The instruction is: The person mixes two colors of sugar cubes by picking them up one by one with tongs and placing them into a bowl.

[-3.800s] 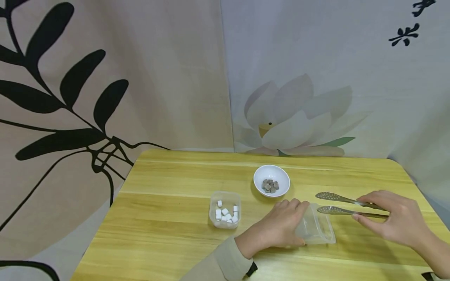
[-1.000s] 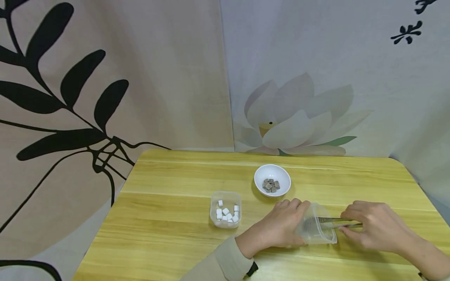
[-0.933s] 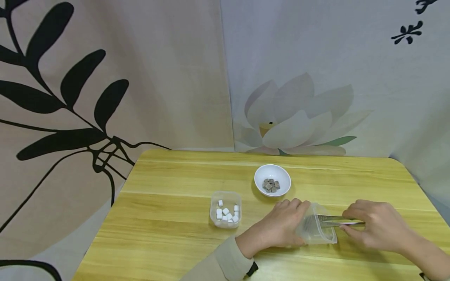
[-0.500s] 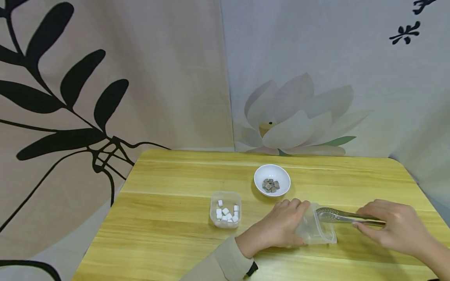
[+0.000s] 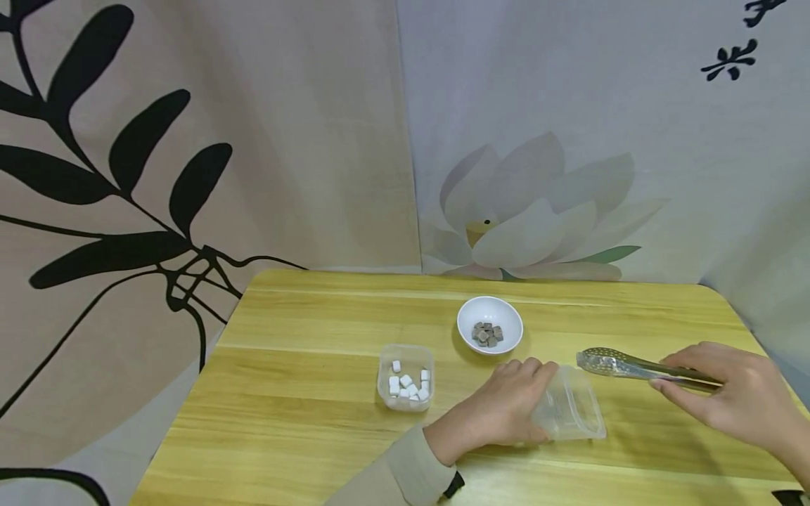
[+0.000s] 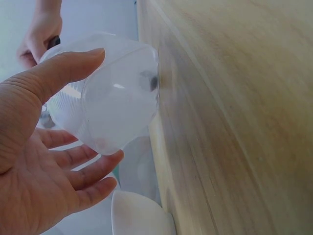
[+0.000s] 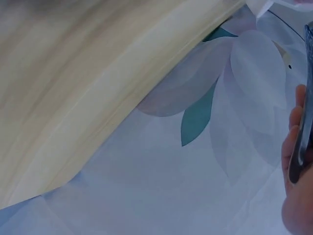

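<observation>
My left hand (image 5: 500,404) grips a clear plastic container (image 5: 572,407), which lies on its side on the table, its mouth turned to the right. In the left wrist view, the thumb and fingers of that hand curve round the container's base (image 6: 117,103). A small dark spot shows through the plastic; I cannot tell what it is. My right hand (image 5: 734,393) pinches perforated metal tongs (image 5: 652,369), held above and to the right of the mouth. Their tips are together, with a glassy glint between them that is too small to identify. The right wrist view shows part of the tongs (image 7: 304,112).
A white bowl (image 5: 468,316) with several grey-brown cubes stands behind the left hand. To its front left is a clear square tub (image 5: 383,383) with several white cubes. Both stand on the wooden table (image 5: 285,393), backed by a printed curtain (image 5: 335,140).
The tongs were apart beside the container, then their tips were inside it. Now they have come out, closed together, up and to the right with the right hand. The left hand stays put.
</observation>
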The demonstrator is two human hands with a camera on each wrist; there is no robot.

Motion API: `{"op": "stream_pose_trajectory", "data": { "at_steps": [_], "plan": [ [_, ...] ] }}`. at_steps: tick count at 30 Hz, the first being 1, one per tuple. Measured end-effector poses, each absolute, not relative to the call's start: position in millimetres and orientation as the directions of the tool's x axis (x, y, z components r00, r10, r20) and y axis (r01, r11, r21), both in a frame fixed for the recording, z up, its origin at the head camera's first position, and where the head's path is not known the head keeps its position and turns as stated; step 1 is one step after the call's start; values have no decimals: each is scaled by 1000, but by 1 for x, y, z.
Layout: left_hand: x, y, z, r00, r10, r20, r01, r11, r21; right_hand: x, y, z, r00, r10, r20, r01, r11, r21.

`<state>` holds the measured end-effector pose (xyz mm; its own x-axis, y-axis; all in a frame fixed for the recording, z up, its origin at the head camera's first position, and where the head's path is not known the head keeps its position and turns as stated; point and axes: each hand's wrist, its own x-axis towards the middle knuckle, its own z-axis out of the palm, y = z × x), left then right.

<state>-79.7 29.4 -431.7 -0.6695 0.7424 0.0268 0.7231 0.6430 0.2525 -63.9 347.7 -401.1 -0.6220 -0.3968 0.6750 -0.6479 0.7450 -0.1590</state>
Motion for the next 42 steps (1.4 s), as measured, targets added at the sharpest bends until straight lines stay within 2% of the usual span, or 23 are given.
{"op": "stream_pose_trajectory", "data": {
  "at_steps": [10,20,25,33,42],
  "plan": [
    [-80,30,-433,-672,740,30,722,645,250,-93,325,-404,-600,-387,700,-652,744,-147],
    [-81,31,-435,-670,741,32,724,644,248,-119,295,-411,-636,-381,671,-641,744,-186],
    [-81,31,-435,-670,741,40,727,646,232,-129,280,-417,-631,-386,673,-645,743,-179],
    [-80,31,-436,-665,746,38,731,640,236,-124,279,-418,-639,-370,674,-631,753,-185],
    [-81,30,-435,-670,742,36,724,641,257,-107,309,-410,-623,-348,700,-618,768,-169]
  ]
}}
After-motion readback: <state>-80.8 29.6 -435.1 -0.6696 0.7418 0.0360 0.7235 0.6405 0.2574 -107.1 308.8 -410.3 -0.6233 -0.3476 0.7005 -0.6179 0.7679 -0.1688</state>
